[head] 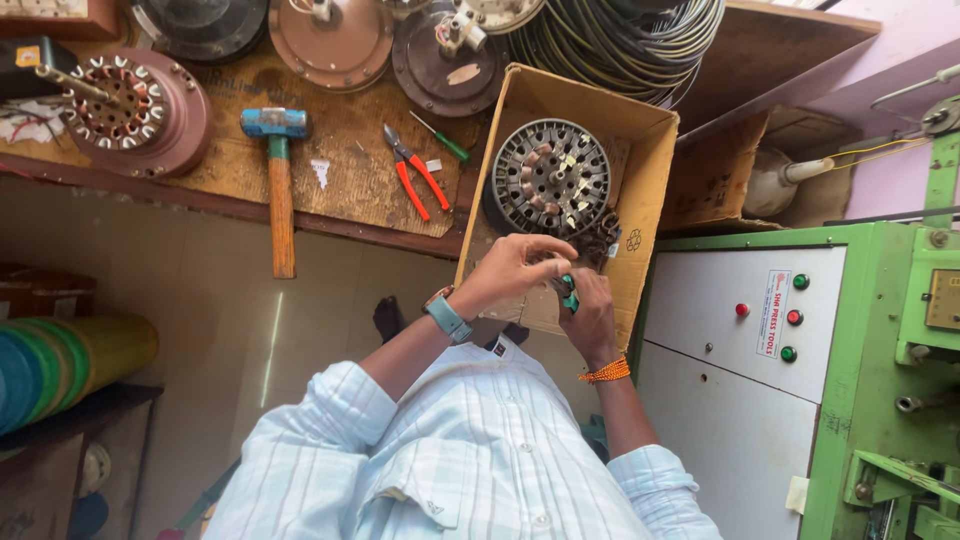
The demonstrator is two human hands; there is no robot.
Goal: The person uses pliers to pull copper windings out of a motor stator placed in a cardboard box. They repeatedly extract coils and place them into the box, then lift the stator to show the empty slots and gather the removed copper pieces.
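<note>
Green-handled tool mostly hidden btwn hands.

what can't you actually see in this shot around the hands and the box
Head view:
- Green-handled tool: its tip and kind are hidden by the left hand and right hand.
- Cardboard box: its bottom is covered by the stator.
- Wire coil: cut off by the top edge.

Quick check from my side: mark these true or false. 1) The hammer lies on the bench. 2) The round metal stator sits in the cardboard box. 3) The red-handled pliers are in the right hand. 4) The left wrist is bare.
1) True: the hammer lies on the bench.
2) True: the stator is in the cardboard box.
3) False: the pliers lie on the bench; the right hand grips a green-handled tool.
4) False: the left hand wears a teal watch.
</note>
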